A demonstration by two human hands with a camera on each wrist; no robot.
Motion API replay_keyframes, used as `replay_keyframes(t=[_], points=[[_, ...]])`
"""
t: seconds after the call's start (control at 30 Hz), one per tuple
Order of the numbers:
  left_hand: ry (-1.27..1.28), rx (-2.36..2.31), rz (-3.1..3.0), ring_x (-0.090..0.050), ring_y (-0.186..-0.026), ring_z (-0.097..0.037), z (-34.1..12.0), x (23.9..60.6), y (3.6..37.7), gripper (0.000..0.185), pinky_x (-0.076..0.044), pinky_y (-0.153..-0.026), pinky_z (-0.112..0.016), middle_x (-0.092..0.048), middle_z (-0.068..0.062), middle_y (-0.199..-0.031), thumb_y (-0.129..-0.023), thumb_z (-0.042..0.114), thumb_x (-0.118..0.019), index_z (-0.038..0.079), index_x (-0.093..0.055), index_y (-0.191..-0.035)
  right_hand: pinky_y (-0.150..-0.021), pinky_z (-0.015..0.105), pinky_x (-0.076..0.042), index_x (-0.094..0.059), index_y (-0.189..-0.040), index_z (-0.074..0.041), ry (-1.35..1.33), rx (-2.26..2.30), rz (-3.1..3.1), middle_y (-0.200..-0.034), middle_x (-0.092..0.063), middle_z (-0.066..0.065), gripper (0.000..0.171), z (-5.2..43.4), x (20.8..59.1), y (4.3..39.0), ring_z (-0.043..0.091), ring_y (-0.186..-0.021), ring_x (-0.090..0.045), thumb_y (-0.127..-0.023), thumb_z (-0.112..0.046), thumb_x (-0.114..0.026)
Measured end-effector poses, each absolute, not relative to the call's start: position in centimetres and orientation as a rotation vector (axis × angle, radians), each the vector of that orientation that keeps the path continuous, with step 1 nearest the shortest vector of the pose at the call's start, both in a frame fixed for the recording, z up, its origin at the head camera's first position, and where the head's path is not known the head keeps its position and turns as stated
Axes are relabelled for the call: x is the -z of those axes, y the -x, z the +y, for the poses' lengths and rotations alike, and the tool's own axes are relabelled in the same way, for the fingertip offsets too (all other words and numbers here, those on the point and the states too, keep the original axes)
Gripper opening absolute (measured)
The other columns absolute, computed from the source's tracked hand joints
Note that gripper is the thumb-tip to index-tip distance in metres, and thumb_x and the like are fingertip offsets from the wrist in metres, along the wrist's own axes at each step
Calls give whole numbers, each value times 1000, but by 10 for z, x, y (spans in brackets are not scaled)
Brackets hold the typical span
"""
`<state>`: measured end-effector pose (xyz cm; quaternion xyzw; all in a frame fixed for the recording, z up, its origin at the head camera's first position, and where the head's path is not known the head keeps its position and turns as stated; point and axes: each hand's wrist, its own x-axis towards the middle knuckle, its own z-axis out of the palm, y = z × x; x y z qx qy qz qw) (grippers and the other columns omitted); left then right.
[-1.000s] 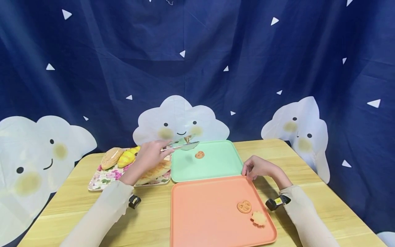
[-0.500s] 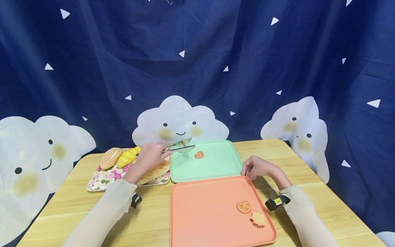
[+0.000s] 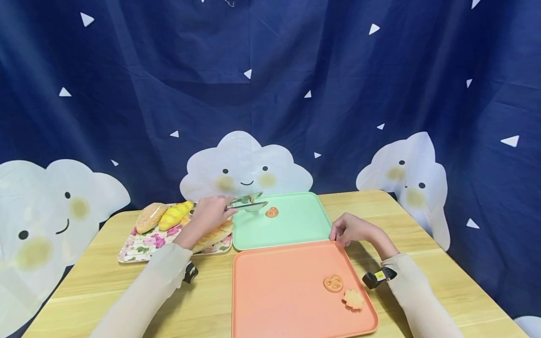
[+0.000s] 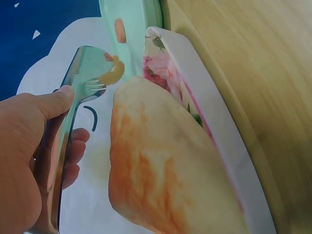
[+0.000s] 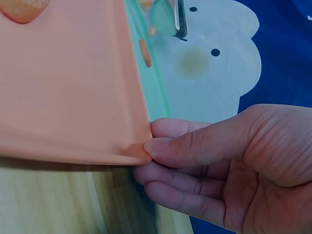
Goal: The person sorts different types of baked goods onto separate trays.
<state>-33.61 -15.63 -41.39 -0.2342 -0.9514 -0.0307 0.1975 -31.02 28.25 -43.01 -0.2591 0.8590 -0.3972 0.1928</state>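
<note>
Shiny metal tongs, gripped in the left hand, pointed rightward over the mint tray, a small curved piece between their blades; the right hand (the farther, I saw) pinched the coral tray.

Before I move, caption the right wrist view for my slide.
Right hand pinching a corner of the coral tray, with the mint-green tray beyond it.
</note>
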Motion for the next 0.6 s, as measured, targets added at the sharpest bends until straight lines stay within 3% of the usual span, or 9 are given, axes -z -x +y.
replay_keyframes(t=[0.13, 0.4, 0.6], points=[[651, 77, -2686, -70, -78, -25, -154, 416, 338, 33, -50, -60, -41, -71, -4, -82, -95, 39, -72, 14, -73, -117, -53, 28, -47, -70, -88, 14, 722, 1111, 2415, -71, -66, 29, 18, 283, 430, 310, 12, -56, -53, -71, 19, -68], [636, 53, -2721, -67, -73, -21, -154, 418, 341, 38, -43, -53, -33, -71, -4, -82, -95, 39, -71, 13, -72, -123, -53, 27, -47, -69, -88, 15, 722, 1107, 2420, -71, -66, 30, 18, 281, 429, 309, 11, -56, -53, -71, 19, -67], [623, 45, -2734, -61, -67, -18, -154, 418, 343, 38, -41, -53, -32, -64, 0, -73, -95, 42, -70, 12, -72, -118, -53, 27, -46, -69, -88, 15, 718, 1114, 2414, -71, -65, 31, 18, 282, 430, 310, 12, -55, -53, -71, 19, -66]])
